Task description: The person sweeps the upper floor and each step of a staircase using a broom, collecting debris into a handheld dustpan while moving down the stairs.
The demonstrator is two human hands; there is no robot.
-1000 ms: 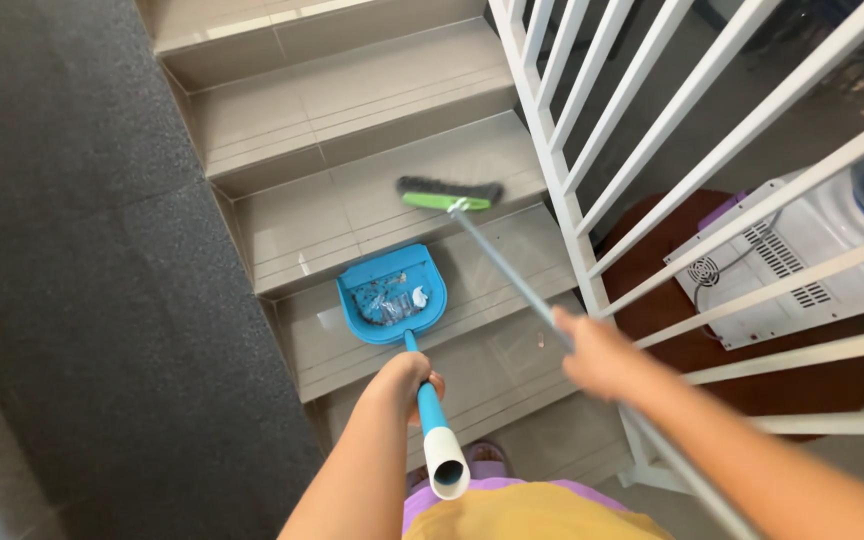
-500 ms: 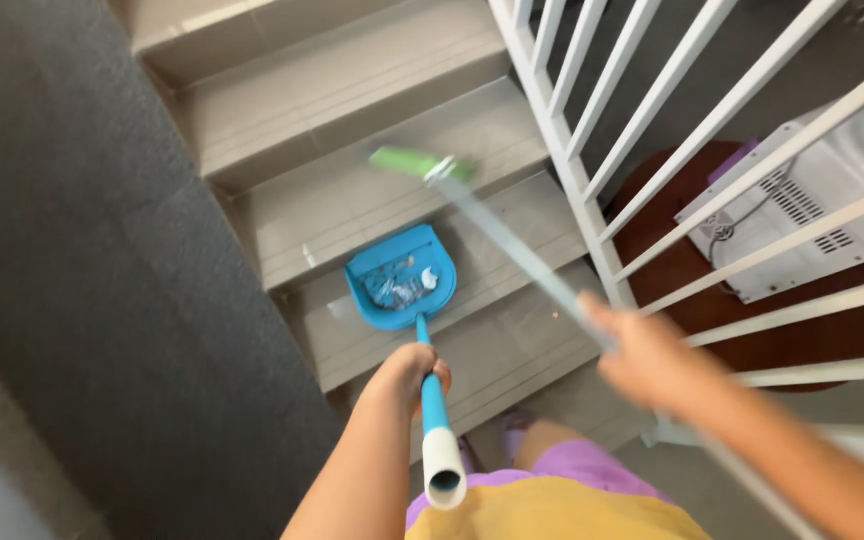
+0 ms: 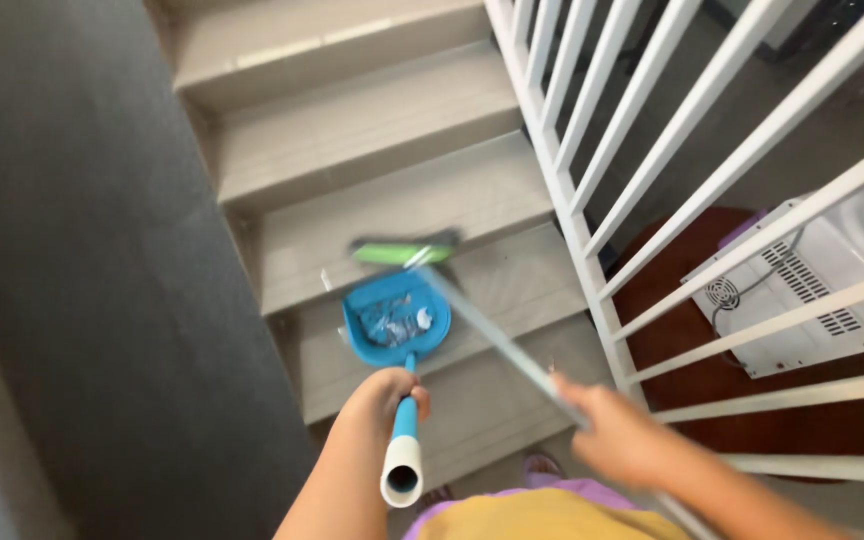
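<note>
My left hand grips the blue and white handle of a long-handled blue dustpan. The pan rests on a grey tiled stair step and holds a small pile of debris. My right hand grips the pale shaft of a broom whose green head with dark bristles sits at the pan's far edge, on the step beyond. The broom is motion-blurred.
Grey tiled stairs run down ahead. A dark textured wall is on the left. A white railing borders the right, and beyond it, below, stand a white appliance and a reddish-brown surface.
The broom head has swept from the step further down and to the right back toward me, reaching the dustpan's far edge. The view has shifted slightly; the dustpan stays on its step.
</note>
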